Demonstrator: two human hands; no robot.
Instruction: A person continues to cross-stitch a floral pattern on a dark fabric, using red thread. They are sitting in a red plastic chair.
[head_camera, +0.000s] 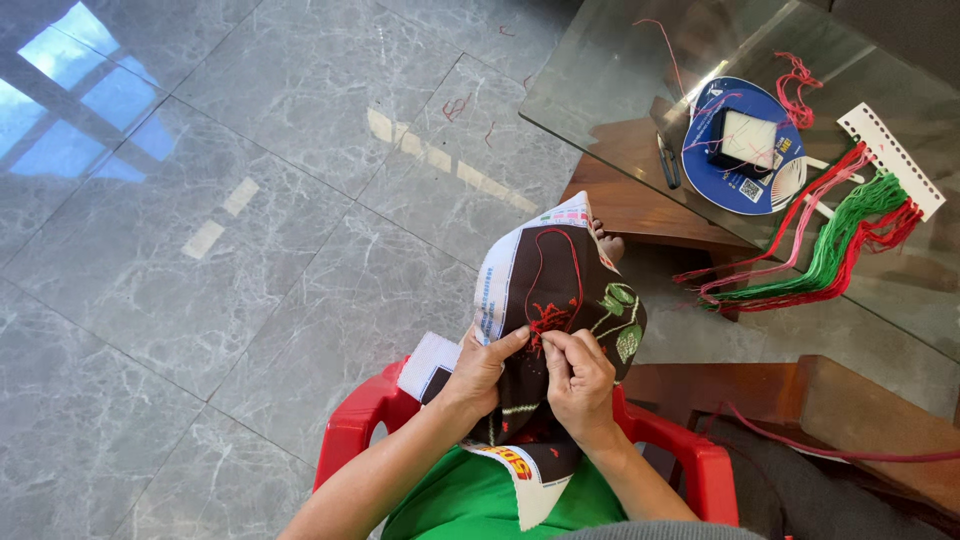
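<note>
Dark embroidery cloth (560, 300) over lap, left hand (478, 372) clenching its edge, right hand (580, 375) pinching at red stitching (548, 320). Risk: loose red thread (560, 265) above pinch may tangle or knot; needle too small to see.

Dark woven embroidery cloth (560, 290) stitched with red thread (548, 318) is seen above a glossy red plastic chair (690, 460), with polished grey marble floor (250, 250) at nine o'clock and a smooth glass tabletop (600, 80) at one o'clock.
</note>
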